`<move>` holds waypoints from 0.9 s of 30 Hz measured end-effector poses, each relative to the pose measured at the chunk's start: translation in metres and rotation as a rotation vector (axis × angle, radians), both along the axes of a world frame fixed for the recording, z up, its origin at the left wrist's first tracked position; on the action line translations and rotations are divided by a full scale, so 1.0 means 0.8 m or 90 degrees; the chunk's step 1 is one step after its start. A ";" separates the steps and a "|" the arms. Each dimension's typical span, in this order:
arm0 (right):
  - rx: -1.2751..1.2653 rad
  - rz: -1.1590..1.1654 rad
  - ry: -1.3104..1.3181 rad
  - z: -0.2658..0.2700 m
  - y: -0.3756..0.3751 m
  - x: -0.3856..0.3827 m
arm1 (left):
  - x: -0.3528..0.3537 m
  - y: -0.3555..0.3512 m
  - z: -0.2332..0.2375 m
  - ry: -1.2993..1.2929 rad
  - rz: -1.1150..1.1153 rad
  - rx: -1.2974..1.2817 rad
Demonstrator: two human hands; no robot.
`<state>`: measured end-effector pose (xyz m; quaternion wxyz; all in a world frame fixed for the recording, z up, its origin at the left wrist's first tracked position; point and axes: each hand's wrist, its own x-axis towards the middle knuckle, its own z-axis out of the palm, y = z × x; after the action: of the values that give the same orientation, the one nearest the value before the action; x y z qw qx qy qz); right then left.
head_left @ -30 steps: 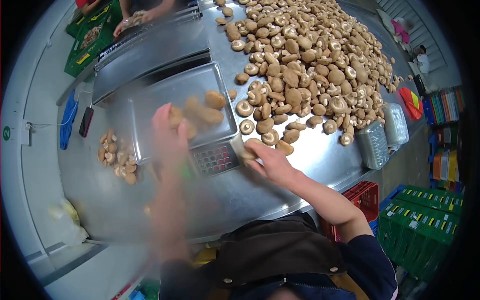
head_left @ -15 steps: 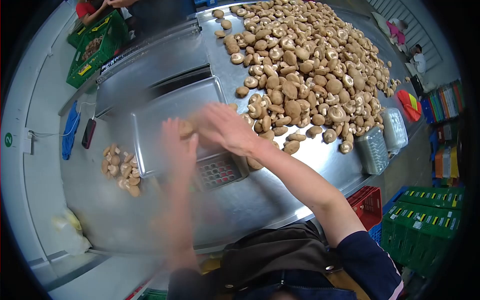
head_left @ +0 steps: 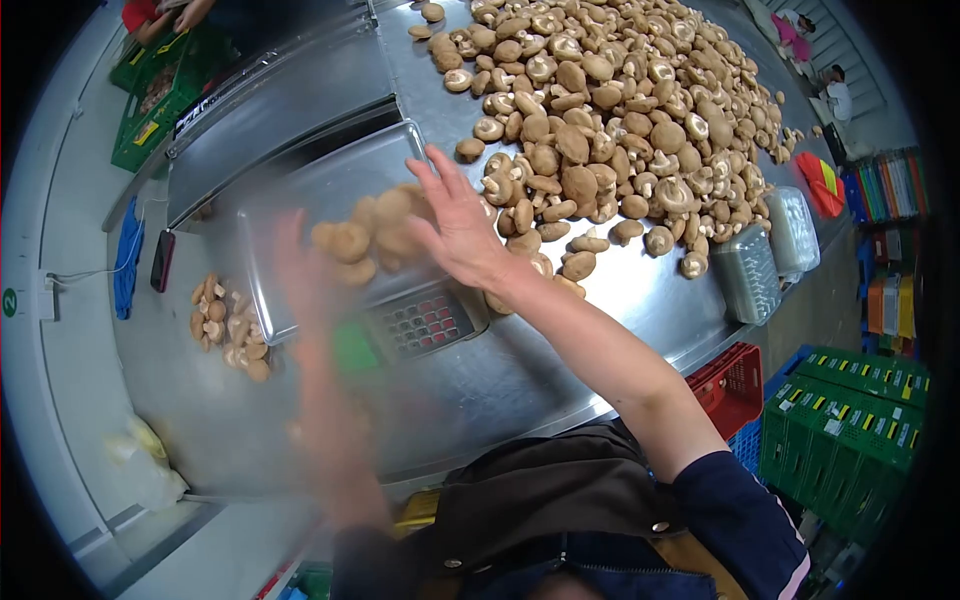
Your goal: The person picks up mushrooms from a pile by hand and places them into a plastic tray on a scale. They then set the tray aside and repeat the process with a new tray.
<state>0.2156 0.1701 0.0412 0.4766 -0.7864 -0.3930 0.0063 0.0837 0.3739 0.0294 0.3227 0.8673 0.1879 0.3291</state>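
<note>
Several brown shiitake mushrooms (head_left: 345, 242) lie on the metal tray (head_left: 262, 290) of a weighing scale, some blurred. My right hand (head_left: 460, 228) is over the tray's right edge beside these mushrooms, fingers spread and holding nothing I can see. On the tray's left side is my left hand (head_left: 295, 265), smeared by motion, so its fingers cannot be made out. The scale's keypad (head_left: 428, 322) and lit green display (head_left: 356, 346) show between my forearms. A small group of mushrooms (head_left: 235, 325) rests on the steel table left of the tray.
A large heap of mushrooms (head_left: 620, 120) covers the table's far right. Wrapped packs (head_left: 745, 275) stand at the right edge. A phone (head_left: 162, 260) and blue cloth (head_left: 130, 258) are at left. Green crates (head_left: 845, 430) and a red crate (head_left: 728, 385) stand right, below the table.
My hands have moved apart, the right one opening away from the mushrooms and the left one shifting left. Several mushrooms now show on the tray, and the green display is visible.
</note>
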 end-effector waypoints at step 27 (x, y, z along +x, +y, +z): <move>-0.285 0.055 -0.071 -0.101 -0.001 0.122 | -0.058 -0.311 -0.052 0.172 -0.154 -0.424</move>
<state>0.3130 0.1697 -0.0397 0.2672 -0.8540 -0.4409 0.0697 0.0374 0.1255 -0.0122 0.5958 0.7663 0.2219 0.0926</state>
